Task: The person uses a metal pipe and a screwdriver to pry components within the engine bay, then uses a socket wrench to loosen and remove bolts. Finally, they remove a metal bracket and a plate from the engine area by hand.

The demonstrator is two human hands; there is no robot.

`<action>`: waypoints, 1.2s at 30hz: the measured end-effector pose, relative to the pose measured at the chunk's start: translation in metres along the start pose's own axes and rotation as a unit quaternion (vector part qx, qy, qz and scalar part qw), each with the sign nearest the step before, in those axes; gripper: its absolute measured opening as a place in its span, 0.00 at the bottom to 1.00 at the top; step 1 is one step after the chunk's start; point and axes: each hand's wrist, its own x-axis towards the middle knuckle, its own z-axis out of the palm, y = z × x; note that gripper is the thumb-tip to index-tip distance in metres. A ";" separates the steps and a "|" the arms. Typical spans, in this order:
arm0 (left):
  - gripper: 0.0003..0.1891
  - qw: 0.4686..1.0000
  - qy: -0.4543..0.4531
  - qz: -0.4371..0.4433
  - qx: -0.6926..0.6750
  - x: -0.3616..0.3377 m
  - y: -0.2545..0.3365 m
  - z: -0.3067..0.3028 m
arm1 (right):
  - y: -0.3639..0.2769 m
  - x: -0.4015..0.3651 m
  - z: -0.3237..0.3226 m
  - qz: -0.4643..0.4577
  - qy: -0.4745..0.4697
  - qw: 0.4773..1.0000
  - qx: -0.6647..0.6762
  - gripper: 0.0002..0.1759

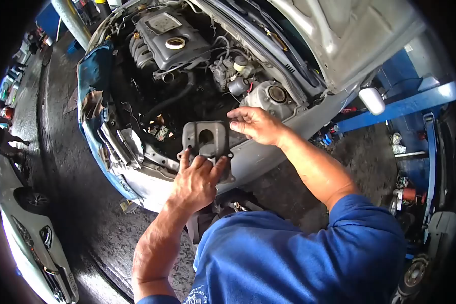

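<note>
A dark metal bracket (218,133), roughly rectangular with a large hole and small mounting tabs, lies over the front edge of the engine bay. My left hand (193,182) grips its lower part, index finger stretched along the left side, middle fingers curled in and thumb at the right side. Just beyond the upper right corner of the bracket is my right hand (257,126), open, its fingers pointing left with the thumb apart. The bracket's underside is hidden.
Ahead lies the engine bay, with a dark engine cover (187,48), a brake fluid reservoir (240,63) and a strut tower (271,99). The raised hood (339,40) hangs at upper right. A blue lift arm (397,109) stands right; another car (33,238) is at left.
</note>
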 end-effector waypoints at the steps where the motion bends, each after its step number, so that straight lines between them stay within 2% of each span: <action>1: 0.33 0.999 0.013 0.049 0.009 0.007 0.007 0.003 | -0.007 -0.020 -0.007 0.073 0.018 0.997 0.007 0.22; 3: 0.32 0.995 -0.013 0.100 -0.001 0.017 0.017 0.002 | 0.005 -0.042 -0.012 0.073 0.027 0.996 0.049 0.19; 6: 0.30 0.984 -0.020 0.180 0.002 0.031 0.028 0.010 | 0.017 -0.087 -0.011 0.086 0.080 0.983 0.141 0.08; 7: 0.29 0.978 -0.031 0.206 -0.008 0.035 0.032 0.014 | 0.018 -0.103 -0.010 0.086 0.096 0.981 0.144 0.08; 9: 0.28 0.968 -0.049 0.245 -0.023 0.042 0.042 0.017 | 0.020 -0.136 -0.007 0.080 0.171 0.964 0.187 0.08; 11: 0.29 0.960 0.009 0.267 -0.087 0.045 0.055 0.021 | 0.023 -0.171 -0.003 0.081 0.264 0.952 0.136 0.07; 13: 0.33 0.964 -0.021 0.254 -0.080 0.041 0.055 0.028 | 0.035 -0.209 -0.003 0.094 0.321 0.940 0.072 0.06; 14: 0.31 0.969 -0.025 0.231 -0.082 0.041 0.051 0.033 | 0.047 -0.228 0.001 0.087 0.378 0.922 0.006 0.07; 17: 0.22 0.979 -0.015 0.161 -0.121 0.041 0.017 0.063 | 0.070 -0.283 0.015 0.244 0.449 0.852 -0.114 0.15; 19: 0.21 0.968 0.019 0.191 -0.163 0.051 -0.023 0.100 | 0.106 -0.315 0.032 0.285 0.467 0.828 -0.125 0.17; 20: 0.20 0.972 0.047 0.165 -0.160 0.055 -0.039 0.117 | 0.126 -0.330 0.044 0.313 0.468 0.813 -0.148 0.20; 21: 0.19 0.975 0.077 0.137 -0.157 0.060 -0.050 0.129 | 0.145 -0.342 0.058 0.321 0.477 0.806 -0.139 0.20; 23: 0.19 0.976 0.072 0.003 -0.206 0.074 -0.052 0.142 | 0.188 -0.361 0.088 0.477 0.500 0.715 -0.101 0.26; 24: 0.21 0.977 0.054 -0.048 -0.202 0.081 -0.049 0.142 | 0.222 -0.373 0.108 0.494 0.520 0.695 -0.045 0.29; 25: 0.21 0.977 0.050 -0.043 -0.202 0.087 -0.045 0.147 | 0.251 -0.387 0.130 0.507 0.537 0.674 0.010 0.33; 27: 0.25 0.961 0.027 -0.117 -0.250 0.096 -0.045 0.161 | 0.271 -0.405 0.171 0.562 0.523 0.641 0.019 0.35; 28: 0.29 0.969 0.058 -0.121 -0.209 0.094 -0.053 0.180 | 0.286 -0.416 0.191 0.598 0.483 0.639 0.008 0.36; 29: 0.32 0.971 0.057 -0.129 -0.195 0.095 -0.046 0.185 | 0.307 -0.429 0.217 0.547 0.518 0.658 -0.010 0.36; 30: 0.36 0.976 0.058 -0.097 -0.184 0.093 -0.049 0.194 | 0.262 -0.424 0.220 0.580 0.476 0.661 0.009 0.36; 31: 0.37 0.982 0.053 -0.111 -0.146 0.091 -0.038 0.191 | 0.310 -0.436 0.252 0.608 0.536 0.585 -0.030 0.31; 32: 0.37 0.978 0.037 -0.134 -0.158 0.091 -0.032 0.192 | 0.325 -0.450 0.275 0.602 0.515 0.608 -0.062 0.32; 33: 0.37 0.980 0.056 -0.110 -0.154 0.090 -0.030 0.194 | 0.348 -0.471 0.290 0.634 0.375 0.670 -0.090 0.27; 35: 0.36 0.976 0.034 -0.143 -0.160 0.092 -0.021 0.183 | 0.400 -0.503 0.322 0.622 0.214 0.716 -0.235 0.21; 36: 0.35 0.977 0.043 -0.140 -0.155 0.091 -0.022 0.186 | 0.395 -0.502 0.319 0.613 0.149 0.729 -0.264 0.20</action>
